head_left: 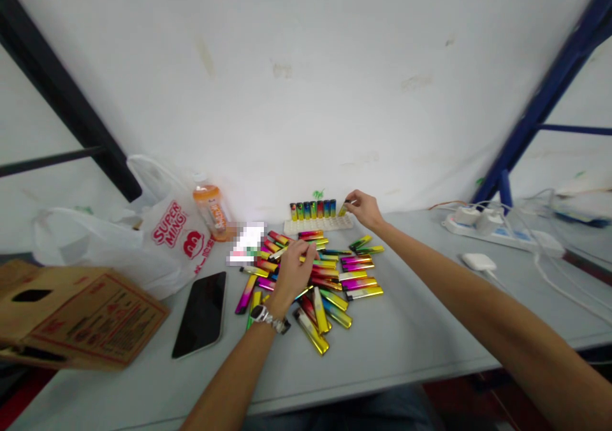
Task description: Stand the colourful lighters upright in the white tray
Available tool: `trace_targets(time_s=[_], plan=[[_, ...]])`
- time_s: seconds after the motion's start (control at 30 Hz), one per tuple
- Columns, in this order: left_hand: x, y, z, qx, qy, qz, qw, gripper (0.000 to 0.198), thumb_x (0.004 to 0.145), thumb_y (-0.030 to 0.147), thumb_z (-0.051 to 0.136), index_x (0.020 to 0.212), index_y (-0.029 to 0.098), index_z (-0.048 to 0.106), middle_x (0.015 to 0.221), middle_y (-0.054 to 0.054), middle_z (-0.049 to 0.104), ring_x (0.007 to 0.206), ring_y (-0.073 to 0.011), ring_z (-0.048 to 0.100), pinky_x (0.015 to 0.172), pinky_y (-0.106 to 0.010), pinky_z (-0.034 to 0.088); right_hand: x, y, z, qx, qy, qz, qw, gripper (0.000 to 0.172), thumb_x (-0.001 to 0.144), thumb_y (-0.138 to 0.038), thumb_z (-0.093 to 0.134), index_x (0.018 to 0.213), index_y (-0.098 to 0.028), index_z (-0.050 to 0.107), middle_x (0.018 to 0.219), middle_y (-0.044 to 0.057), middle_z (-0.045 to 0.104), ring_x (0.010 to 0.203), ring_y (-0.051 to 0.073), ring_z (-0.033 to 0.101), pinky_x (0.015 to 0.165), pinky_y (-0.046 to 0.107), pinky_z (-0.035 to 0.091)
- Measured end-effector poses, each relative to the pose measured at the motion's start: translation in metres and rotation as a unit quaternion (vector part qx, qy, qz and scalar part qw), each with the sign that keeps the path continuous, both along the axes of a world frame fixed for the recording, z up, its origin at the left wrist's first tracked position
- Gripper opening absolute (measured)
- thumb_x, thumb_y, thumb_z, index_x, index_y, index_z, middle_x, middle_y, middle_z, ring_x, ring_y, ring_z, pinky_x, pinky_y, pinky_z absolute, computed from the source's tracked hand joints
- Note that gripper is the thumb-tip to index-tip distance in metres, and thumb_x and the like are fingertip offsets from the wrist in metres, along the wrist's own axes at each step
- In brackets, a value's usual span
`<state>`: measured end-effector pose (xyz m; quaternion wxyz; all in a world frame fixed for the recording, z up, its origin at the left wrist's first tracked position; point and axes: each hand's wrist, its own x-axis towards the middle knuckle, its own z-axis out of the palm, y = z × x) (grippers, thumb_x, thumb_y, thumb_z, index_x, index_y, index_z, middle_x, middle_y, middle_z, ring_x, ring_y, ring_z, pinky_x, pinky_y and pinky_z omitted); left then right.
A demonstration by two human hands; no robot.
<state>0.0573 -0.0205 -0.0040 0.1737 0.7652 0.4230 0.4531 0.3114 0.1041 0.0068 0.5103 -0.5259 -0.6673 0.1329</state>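
Note:
Many shiny metallic-coloured lighters (354, 276) lie in a loose pile on the grey table. Behind them, against the wall, stands a white rack with holes (318, 226), holding a row of upright lighters (313, 210). My right hand (364, 209) pinches a yellow lighter (343, 209) at the rack's right end; it is slightly tilted, and whether it sits in a hole cannot be made out. Over the middle of the pile is my left hand (293, 271), a watch on its wrist, fingers curled around a yellowish lighter that is mostly hidden.
On the left are a cardboard box (100, 319), a white plastic bag (157, 240), an orange drink bottle (210, 208) and a black phone (201, 314). A power strip (507, 233) with cables and a white charger (479, 262) lie on the right.

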Motion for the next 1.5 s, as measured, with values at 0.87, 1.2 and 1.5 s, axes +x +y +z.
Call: trace_targets(time_s=[0.87,1.2,1.5], plan=[[-0.006,0.006,-0.002,-0.007,-0.035,0.062,0.997,0.043,0.098,0.037,0.039,0.064,0.021,0.060,0.069,-0.002,0.063,0.077,-0.0193,0.059,0.080,-0.034,0.044,-0.019,-0.023,-0.010,-0.072,-0.421,-0.124,0.896,0.053,0.102,-0.036,0.033,0.155,-0.027,0.032,0.112,0.014,0.053,0.100,0.026,0.057,0.086,0.036,0.042],[-0.019,0.015,-0.005,-0.024,-0.079,0.141,0.987,0.045,0.098,0.041,0.034,0.069,0.022,0.063,0.079,-0.004,0.068,0.083,-0.0210,0.063,0.082,-0.035,0.045,-0.071,-0.035,0.001,-0.066,-0.417,0.074,0.903,0.033,0.091,-0.030,0.052,0.118,-0.018,0.068,0.117,0.012,0.061,0.097,0.021,0.062,0.087,0.028,0.044],[-0.022,0.017,-0.008,-0.035,-0.064,0.130,0.989,0.039,0.097,0.035,0.038,0.070,0.021,0.062,0.077,-0.004,0.068,0.081,-0.0205,0.062,0.080,-0.035,0.046,-0.113,0.003,0.034,-0.200,-0.503,0.144,0.828,0.027,0.069,-0.022,0.074,0.094,-0.014,0.078,0.091,0.013,0.077,0.078,0.024,0.070,0.065,0.027,0.047]])
